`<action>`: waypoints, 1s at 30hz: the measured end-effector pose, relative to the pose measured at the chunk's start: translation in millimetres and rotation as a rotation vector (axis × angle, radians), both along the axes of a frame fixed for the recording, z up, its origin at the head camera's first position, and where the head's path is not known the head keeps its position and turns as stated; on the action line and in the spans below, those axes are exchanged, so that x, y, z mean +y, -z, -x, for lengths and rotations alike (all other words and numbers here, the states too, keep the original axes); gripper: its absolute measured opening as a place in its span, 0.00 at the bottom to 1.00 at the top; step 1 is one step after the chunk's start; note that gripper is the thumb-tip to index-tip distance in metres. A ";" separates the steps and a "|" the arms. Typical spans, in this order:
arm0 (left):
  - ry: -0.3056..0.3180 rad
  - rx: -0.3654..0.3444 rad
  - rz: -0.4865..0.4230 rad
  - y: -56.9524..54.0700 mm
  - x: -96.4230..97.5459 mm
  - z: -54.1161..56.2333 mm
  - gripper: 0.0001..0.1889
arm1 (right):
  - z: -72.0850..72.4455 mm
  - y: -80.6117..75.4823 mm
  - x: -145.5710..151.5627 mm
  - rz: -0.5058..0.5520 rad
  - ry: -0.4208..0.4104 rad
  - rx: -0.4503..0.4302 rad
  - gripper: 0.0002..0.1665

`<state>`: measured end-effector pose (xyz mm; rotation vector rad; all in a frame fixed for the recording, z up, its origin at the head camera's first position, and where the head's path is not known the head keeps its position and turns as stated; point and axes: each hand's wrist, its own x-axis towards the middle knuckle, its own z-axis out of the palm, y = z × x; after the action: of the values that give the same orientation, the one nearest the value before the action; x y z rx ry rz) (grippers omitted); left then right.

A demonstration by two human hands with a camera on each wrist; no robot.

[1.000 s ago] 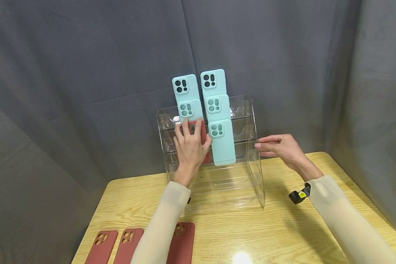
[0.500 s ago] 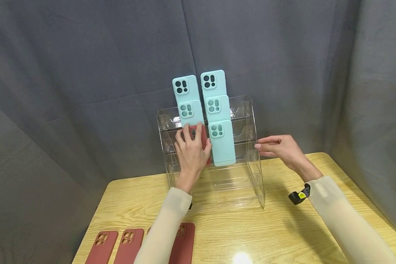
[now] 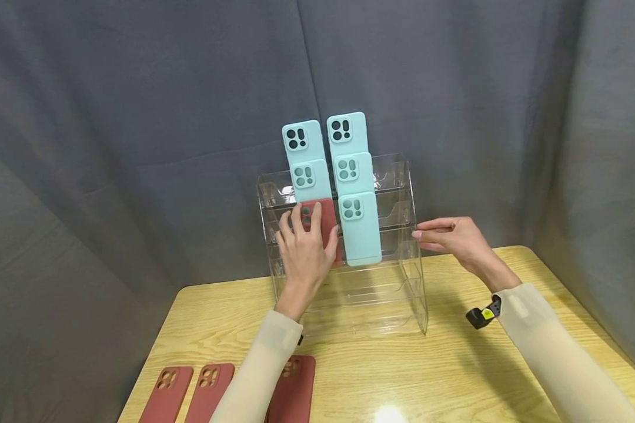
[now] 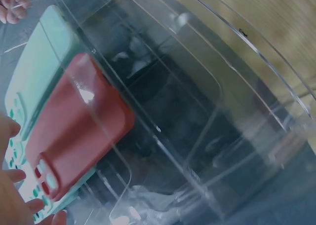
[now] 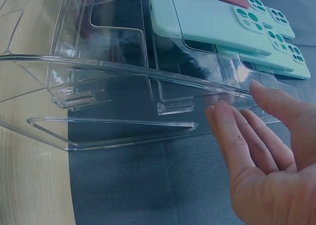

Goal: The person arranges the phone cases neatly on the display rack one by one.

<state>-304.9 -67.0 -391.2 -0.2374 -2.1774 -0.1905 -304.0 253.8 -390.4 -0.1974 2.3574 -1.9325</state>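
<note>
A red phone case [image 3: 328,220] leans in the left column of a clear tiered display stand [image 3: 383,291], in front of two mint phone cases [image 3: 312,176]. Over it is my left hand [image 3: 304,249], fingers spread and only slightly bent. In the left wrist view, its fingertips [image 4: 35,205] lie near the camera-hole end of the red case [image 4: 81,129], not wrapped round it; whether they touch is unclear. My right hand [image 3: 457,238] pinches the stand's right side edge between thumb and fingers. The right wrist view shows the thumb [image 5: 276,99] at the clear panel's rim.
Mint cases fill the right column in three tiers, with a front mint case [image 3: 361,235]. Several red cases [image 3: 166,396] lie on the wooden table [image 3: 391,376] at the front left, partly behind the left sleeve. Grey curtains [image 3: 190,117] stand behind and beside the table.
My left fingers have slid down from the red case's top edge and loosened, so more of it shows. The right hand keeps its hold. The head view has shifted slightly.
</note>
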 end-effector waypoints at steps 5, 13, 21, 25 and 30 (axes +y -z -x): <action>0.050 -0.001 -0.001 0.2 -10.7 -17.2 0.28 | -0.4 -1.2 0.1 -0.007 0.001 0.005 0.37; 0.149 -0.127 -0.061 9.6 -30.7 -51.4 0.21 | -1.1 -1.5 -0.5 -0.018 0.002 -0.001 0.38; 0.316 -0.360 -0.166 24.4 -46.2 -84.9 0.15 | -1.2 -0.3 0.5 -0.036 0.003 0.001 0.37; 0.348 -0.407 -0.143 34.7 -55.1 -101.9 0.13 | -1.0 -0.1 0.9 -0.050 0.008 -0.002 0.37; 0.343 -0.442 -0.084 55.1 -67.1 -118.8 0.11 | 0.1 -0.1 1.3 -0.056 0.007 -0.003 0.38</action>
<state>-186.1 -134.1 -446.3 -0.5658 -2.5433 -0.5723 -304.0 255.1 -390.3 -0.1816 2.4101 -1.8650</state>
